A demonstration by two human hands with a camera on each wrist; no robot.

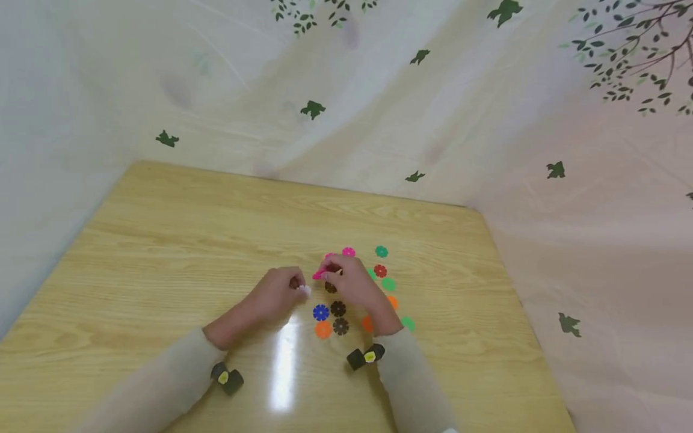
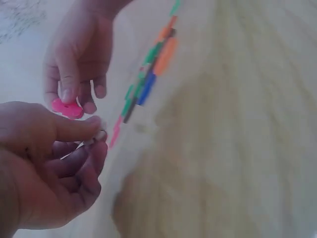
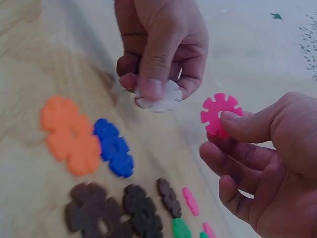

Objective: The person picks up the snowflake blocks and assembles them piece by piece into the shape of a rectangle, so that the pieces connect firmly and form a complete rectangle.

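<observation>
A white notched disc [image 3: 166, 99], shaped like a flower, is pinched between the thumb and fingers of my left hand [image 1: 277, 290]. My right hand [image 1: 354, 281] pinches a pink notched disc [image 3: 218, 115] by its edge, thumb on its face. In the right wrist view the two discs are apart, held above the table. Just below the hands lie a blue disc [image 1: 320, 312], an orange disc [image 1: 323, 329] and several dark brown discs [image 1: 340, 326]. Part of the group is hidden under my right hand and wrist.
More discs lie around my right hand: a red one [image 1: 381, 271], a teal one [image 1: 381, 251], a pink one [image 1: 349, 252], plus several green and orange ones. A printed cloth [image 1: 352, 144] hangs behind the wooden table [image 1: 178, 240]. Each wrist wears a small black device.
</observation>
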